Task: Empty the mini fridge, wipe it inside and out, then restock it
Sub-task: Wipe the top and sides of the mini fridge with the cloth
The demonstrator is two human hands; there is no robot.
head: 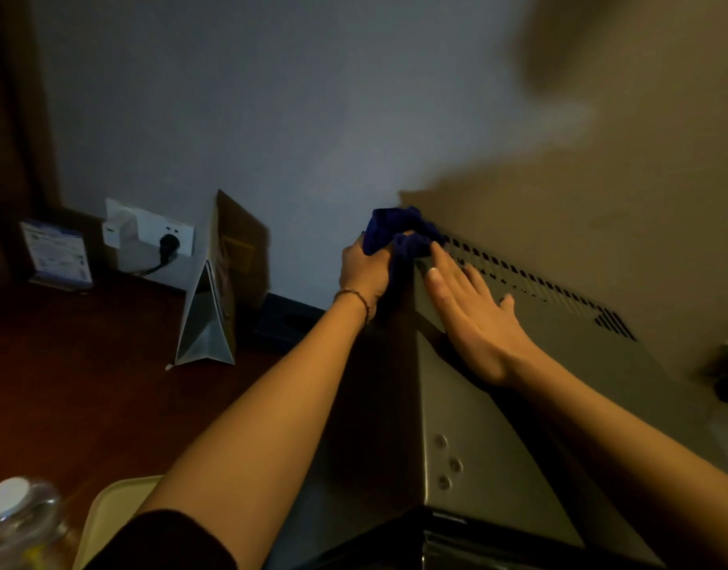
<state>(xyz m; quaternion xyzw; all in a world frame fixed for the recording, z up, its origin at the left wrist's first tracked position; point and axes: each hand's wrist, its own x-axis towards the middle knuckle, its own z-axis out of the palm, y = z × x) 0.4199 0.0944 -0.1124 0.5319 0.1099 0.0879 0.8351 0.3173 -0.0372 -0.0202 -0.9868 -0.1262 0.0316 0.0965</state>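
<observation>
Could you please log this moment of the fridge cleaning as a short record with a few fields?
Stage: wiping the outside, at the rear top corner
Left hand: grips the crumpled dark blue cloth
Right hand: flat, fingers straight, on the grey metal mini fridge top
Nearby: folded grey paper bag standing on the dark wooden desk
Foreground: clear plastic bottle with white cap, blurred

Dark blue cloth (399,234), grey metal fridge (498,446), reddish-brown table (86,384), white bottle cap (6,496)

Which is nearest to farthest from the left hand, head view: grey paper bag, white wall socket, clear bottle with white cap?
From the left hand:
1. Grey paper bag, standing to its left.
2. White wall socket, farther left on the wall.
3. Clear bottle with white cap, bottom-left corner.
</observation>
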